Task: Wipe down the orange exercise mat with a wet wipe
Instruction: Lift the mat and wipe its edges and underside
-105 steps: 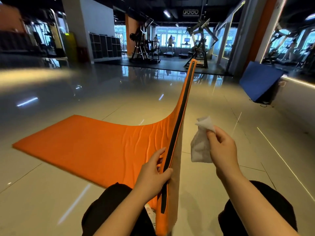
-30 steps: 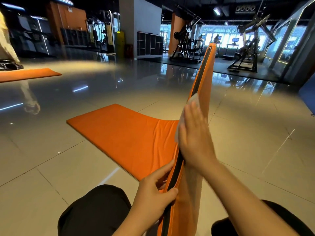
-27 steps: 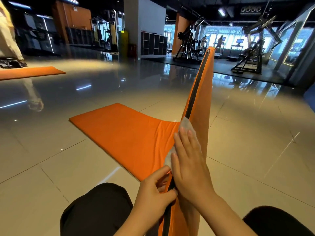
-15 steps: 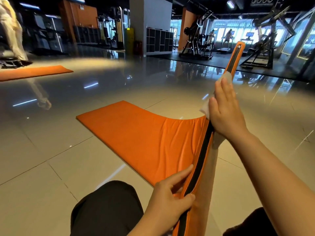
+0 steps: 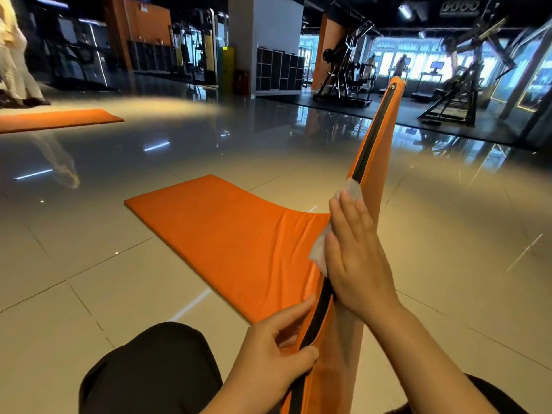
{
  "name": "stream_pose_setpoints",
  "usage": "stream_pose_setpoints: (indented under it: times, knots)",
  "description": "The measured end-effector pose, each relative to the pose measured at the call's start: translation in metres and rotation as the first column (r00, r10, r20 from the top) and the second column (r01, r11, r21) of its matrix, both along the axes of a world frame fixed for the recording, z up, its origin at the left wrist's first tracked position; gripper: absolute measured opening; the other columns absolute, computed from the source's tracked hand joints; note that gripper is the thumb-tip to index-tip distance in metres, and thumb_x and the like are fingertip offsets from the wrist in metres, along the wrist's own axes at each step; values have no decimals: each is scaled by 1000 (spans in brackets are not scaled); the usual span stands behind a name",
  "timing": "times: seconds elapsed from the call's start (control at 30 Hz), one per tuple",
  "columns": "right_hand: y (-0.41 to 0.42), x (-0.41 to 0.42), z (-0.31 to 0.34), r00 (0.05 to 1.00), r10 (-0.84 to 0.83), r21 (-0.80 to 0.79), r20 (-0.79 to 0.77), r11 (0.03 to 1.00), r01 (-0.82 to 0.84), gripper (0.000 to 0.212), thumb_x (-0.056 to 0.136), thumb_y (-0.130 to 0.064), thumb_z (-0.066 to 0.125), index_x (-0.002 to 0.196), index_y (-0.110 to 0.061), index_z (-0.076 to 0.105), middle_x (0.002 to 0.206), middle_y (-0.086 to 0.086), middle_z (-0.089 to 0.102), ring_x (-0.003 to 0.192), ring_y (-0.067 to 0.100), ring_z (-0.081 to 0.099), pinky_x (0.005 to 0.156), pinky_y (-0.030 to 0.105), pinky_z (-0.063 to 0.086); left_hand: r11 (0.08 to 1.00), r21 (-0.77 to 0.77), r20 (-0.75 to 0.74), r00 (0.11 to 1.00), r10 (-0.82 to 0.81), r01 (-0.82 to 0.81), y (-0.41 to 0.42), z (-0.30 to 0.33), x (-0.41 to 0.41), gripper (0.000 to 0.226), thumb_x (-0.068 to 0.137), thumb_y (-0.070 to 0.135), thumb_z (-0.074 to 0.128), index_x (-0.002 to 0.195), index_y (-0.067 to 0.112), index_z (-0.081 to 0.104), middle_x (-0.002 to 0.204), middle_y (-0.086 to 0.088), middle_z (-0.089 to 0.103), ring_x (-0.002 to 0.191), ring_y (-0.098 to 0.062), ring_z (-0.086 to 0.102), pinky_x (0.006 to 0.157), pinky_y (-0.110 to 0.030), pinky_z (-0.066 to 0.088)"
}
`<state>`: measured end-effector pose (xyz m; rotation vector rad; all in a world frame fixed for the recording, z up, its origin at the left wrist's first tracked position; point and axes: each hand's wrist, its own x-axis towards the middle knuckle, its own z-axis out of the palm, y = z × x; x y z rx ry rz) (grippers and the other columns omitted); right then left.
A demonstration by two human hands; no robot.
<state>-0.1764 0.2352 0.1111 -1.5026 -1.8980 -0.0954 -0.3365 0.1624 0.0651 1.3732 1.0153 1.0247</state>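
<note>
Head view: person is sitting or kneeling on a glossy tiled floor (image 5: 89, 279), dark trouser knee (image 5: 155, 366) showing at the bottom. Orange mat (image 5: 227, 234) is lying partly flat on the floor, with its near-right side lifted up on edge so the black zipper strip (image 5: 363, 162) is facing the camera and running up and away toward the gym machines (image 5: 343, 73).

Left hand (image 5: 268, 354) is gripping the raised edge low down, thumb on the near face, fingers curling over the zipper side, pinching the mat between them.

Right hand (image 5: 355, 258) is lying flat against the raised edge further up, fingers straight and together, pressing a white wipe (image 5: 349, 191) onto the zipper strip. Wipe is sticking out past the fingertips and below the palm on the left side. Not curling around anything, just pressing.

Second orange mat (image 5: 59, 119) is lying flat well off to the far left, with someone in pale clothing (image 5: 15, 61) standing beside it. Cubby shelving (image 5: 279, 71) is standing against a white pillar in the background.
</note>
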Motion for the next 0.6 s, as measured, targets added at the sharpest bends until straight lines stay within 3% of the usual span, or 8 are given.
stream_pose_setpoints:
  times: [0.13, 0.23, 0.33, 0.47, 0.53, 0.6]
  knots:
    - [45, 42, 44, 994, -110, 48, -14, 993, 110, 62, 98, -42, 15, 157, -19, 9, 164, -2, -1, 151, 12, -6, 124, 35, 1, 999, -11, -36, 998, -54, 54, -9, 1, 6, 65, 75, 10, 79, 102, 67, 64, 121, 14, 68, 104, -3, 67, 94, -18, 50]
    - [53, 49, 56, 985, -170, 65, -27, 983, 172, 64, 98, -39, 16, 157, -15, 8, 165, 2, -1, 151, 15, -5, 121, 27, -4, 998, -17, -57, 997, -57, 56, -10, 1, 7, 69, 82, 7, 76, 107, 69, 60, 120, 18, 65, 105, -1, 65, 98, -28, 52]
    - [29, 29, 32, 987, -129, 20, -92, 991, 132, 63, 99, -42, 16, 157, -20, 1, 164, -4, -7, 150, 9, -9, 122, 28, 0, 1000, -10, -63, 998, -28, 28, -9, -3, 9, 68, 81, 4, 75, 110, 63, 63, 116, 20, 67, 104, 5, 64, 96, -31, 54]
    - [-25, -7, -19, 998, -33, -49, -55, 998, 30, 56, 98, -47, 9, 149, -34, -10, 160, -17, -16, 146, -2, -18, 121, 27, 0, 1000, 2, -35, 999, 7, -7, -5, -10, 13, 60, 77, 2, 76, 117, 46, 64, 110, 24, 70, 104, 1, 66, 99, -25, 51]
    - [-34, -8, -28, 998, -25, -73, -63, 997, 20, 57, 93, -50, 5, 147, -38, -10, 158, -21, -16, 145, -4, -18, 122, 29, 3, 1000, -14, -37, 999, 2, -3, -5, -13, 13, 58, 71, 10, 76, 117, 44, 64, 115, 17, 71, 107, -3, 66, 100, -25, 50]
    - [-25, 2, -20, 998, -42, -50, -56, 998, 39, 59, 93, -51, 6, 149, -37, -8, 158, -21, -16, 146, -3, -17, 122, 30, 3, 999, -25, -41, 999, -30, 29, -5, -13, 11, 58, 77, 4, 78, 115, 46, 64, 117, 13, 70, 106, -1, 66, 95, -21, 52]
